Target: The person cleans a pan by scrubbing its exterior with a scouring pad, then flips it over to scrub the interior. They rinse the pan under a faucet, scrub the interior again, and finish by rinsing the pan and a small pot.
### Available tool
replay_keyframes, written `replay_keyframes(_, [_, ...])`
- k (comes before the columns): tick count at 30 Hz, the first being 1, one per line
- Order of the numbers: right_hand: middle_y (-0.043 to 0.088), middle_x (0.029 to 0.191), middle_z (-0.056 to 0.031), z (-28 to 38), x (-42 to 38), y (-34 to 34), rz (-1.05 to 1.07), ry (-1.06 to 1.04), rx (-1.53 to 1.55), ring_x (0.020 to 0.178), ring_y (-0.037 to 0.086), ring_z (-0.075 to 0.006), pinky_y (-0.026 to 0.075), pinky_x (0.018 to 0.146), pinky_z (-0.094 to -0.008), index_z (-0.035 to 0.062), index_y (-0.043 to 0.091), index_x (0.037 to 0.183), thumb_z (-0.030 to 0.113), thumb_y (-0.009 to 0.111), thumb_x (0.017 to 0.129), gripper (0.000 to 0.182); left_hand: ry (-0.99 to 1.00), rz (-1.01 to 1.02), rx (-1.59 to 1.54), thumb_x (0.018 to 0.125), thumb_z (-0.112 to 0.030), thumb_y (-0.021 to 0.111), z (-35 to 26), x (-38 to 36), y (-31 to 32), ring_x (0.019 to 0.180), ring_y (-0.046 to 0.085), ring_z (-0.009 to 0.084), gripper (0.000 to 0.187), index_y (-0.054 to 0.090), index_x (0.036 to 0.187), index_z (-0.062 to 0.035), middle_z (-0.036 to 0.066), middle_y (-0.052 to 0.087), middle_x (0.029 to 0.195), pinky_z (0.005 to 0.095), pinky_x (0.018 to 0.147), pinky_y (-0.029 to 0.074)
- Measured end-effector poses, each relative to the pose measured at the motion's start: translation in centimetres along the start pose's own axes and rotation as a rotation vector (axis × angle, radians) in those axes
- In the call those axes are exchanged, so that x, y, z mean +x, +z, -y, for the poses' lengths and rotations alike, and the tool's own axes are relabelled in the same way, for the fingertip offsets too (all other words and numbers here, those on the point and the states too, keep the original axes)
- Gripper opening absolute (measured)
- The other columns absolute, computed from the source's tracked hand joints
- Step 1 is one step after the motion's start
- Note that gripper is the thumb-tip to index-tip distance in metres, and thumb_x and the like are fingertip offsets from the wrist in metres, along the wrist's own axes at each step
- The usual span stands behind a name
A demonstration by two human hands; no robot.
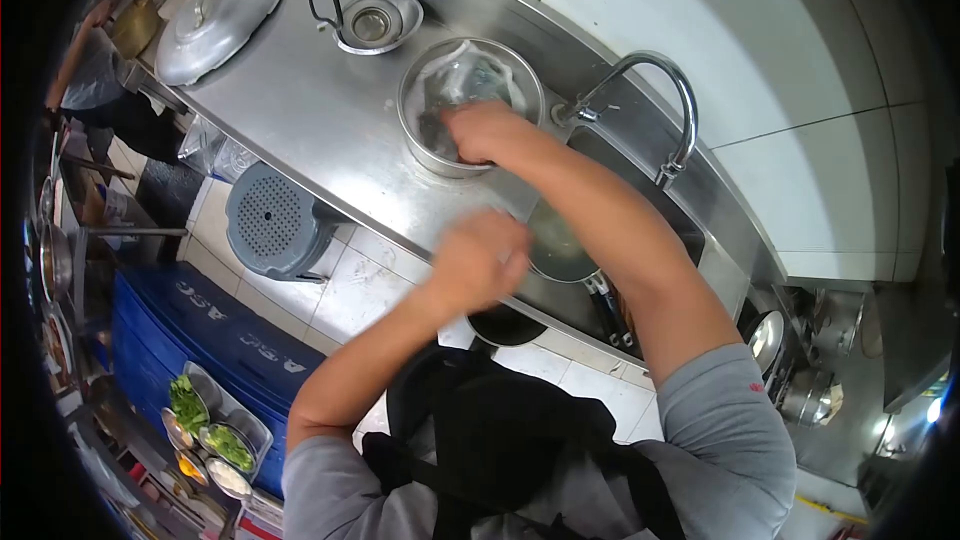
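Observation:
My right hand (480,132) reaches into a round metal pot (533,90) on the steel counter (330,120). Inside the pot lies a clear plastic bag (470,75) with something dark in it. The fingertips are down in the bag, so what they hold is hidden. My left hand (480,255) hovers over the counter's front edge, left of a pan (560,240) at the sink. Its fingers are curled and blurred, and I cannot make out anything in them.
A chrome faucet (690,105) arches over the sink. Metal bowls (385,20) and a large lid (220,25) stand farther left. Below are a grey stool (270,220), a blue chest (200,320) and bowls of greens (228,447). Another person (95,75) is at the far left.

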State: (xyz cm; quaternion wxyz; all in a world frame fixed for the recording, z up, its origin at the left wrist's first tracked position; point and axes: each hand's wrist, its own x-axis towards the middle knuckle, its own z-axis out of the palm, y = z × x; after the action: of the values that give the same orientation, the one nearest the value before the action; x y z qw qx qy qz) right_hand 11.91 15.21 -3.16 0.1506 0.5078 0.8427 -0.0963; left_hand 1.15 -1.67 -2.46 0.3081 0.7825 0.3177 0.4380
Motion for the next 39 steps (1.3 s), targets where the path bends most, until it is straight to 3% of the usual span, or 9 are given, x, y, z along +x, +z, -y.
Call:
replay_keyframes(4, [0.075,0.095,-0.0116,-1.1,-0.5,0.0,0.044,-0.128,-0.202,0.091,0.073,-0.0329,0.058,0.078,-0.0436,0.0099,0.064,0.119,0.018,0.071,0.078,0.042,-0.580,0.443,-0.769,0.091,-0.019,0.069,-1.9,-6.1,19.1,0.088,0.069,0.0250,0.019,0.065,0.104,-0.0066,0.006,0.070,0.091,0.0406,0.078,0.055])
replay_keyframes(6, [0.074,0.093,-0.0137,-1.7,-2.8,-2.2,-0.452,-0.073,-0.076,0.089,0.072,-0.0348,0.057,0.079,-0.0444,0.0083,0.062,0.115,0.018,0.072,0.079,0.039,-1.177,0.522,-1.138,0.090,-0.016,0.062,-1.8,-6.7,27.3,0.092,0.071,0.0278,0.023,0.066,0.102,0.0026,0.016,0.073,0.089,0.0414,0.077,0.056])
replay_keyframes(9, [0.071,0.096,-0.0183,-3.3,-7.9,-4.3,-0.692,0.029,0.159,0.091,0.069,-0.0396,0.055,0.082,-0.0477,0.0053,0.058,0.114,0.018,0.072,0.080,0.039,-1.444,0.379,-1.022,0.090,-0.016,0.059,-1.5,-7.1,38.0,0.086,0.073,0.0315,0.028,0.066,0.108,0.0043,0.020,0.072,0.096,0.0430,0.073,0.058])
replay_keyframes(13, [0.067,0.107,-0.0237,-4.2,-17.3,-2.6,-0.773,0.247,0.523,0.101,0.064,-0.0445,0.052,0.085,-0.0494,0.0023,0.052,0.116,0.021,0.072,0.082,0.044,-1.275,0.477,-0.631,0.092,-0.016,0.055,2.3,-9.0,50.9,0.091,0.072,0.0332,0.032,0.063,0.115,0.0047,0.023,0.069,0.105,0.0460,0.074,0.060])
replay_keyframes(19, [0.065,0.108,-0.0232,-7.2,-30.3,4.2,-0.721,0.538,0.697,0.102,0.064,-0.0425,0.050,0.088,-0.0440,0.0014,0.052,0.119,0.020,0.072,0.083,0.045,-1.404,0.501,-0.543,0.092,-0.015,0.054,3.0,-7.9,43.7,0.093,0.071,0.0322,0.030,0.061,0.114,0.0043,0.022,0.068,0.106,0.0469,0.077,0.060])
replay_keyframes(25, [0.066,0.113,-0.0125,-13.8,-37.6,12.3,-0.914,0.737,1.207,0.103,0.065,-0.0248,0.050,0.090,-0.0369,-0.0002,0.057,0.119,0.014,0.070,0.088,0.036,-1.552,0.482,-0.412,0.092,-0.014,0.052,-1.7,-4.1,39.7,0.094,0.071,0.0313,0.029,0.060,0.113,0.0039,0.021,0.067,0.107,0.0477,0.079,0.060])
replay_keyframes(27, [0.065,0.117,-0.0081,-15.0,-39.4,14.0,-0.973,0.779,1.545,0.105,0.064,-0.0216,0.050,0.093,-0.0345,0.0012,0.058,0.122,0.011,0.068,0.090,0.034,-1.783,0.044,-0.924,0.094,-0.022,0.062,-3.7,-3.9,39.0,0.077,0.068,0.0267,0.022,0.060,0.105,-0.0028,0.014,0.066,0.086,0.0428,0.060,0.057])
replay_keyframes(30, [0.065,0.117,-0.0091,-16.5,-41.5,16.9,-1.042,0.631,1.961,0.106,0.064,-0.0223,0.051,0.095,-0.0367,0.0015,0.057,0.124,0.010,0.068,0.090,0.037,-1.620,-0.086,-1.500,0.093,-0.008,0.054,-7.4,-5.1,32.3,0.055,0.054,0.0234,0.017,0.053,0.077,-0.0049,0.007,0.049,0.064,0.0367,0.062,0.056])
replay_keyframes(39, [0.065,0.118,-0.0105,-9.6,-33.3,13.6,-0.721,0.456,1.893,0.106,0.064,-0.0203,0.052,0.094,-0.0370,0.0011,0.054,0.130,0.011,0.068,0.091,0.043,-1.776,0.531,-1.380,0.095,-0.006,0.056,-6.4,-8.2,18.7,0.049,0.042,0.0132,0.030,0.045,0.068,-0.0094,0.003,0.044,0.058,0.0298,0.048,0.041])
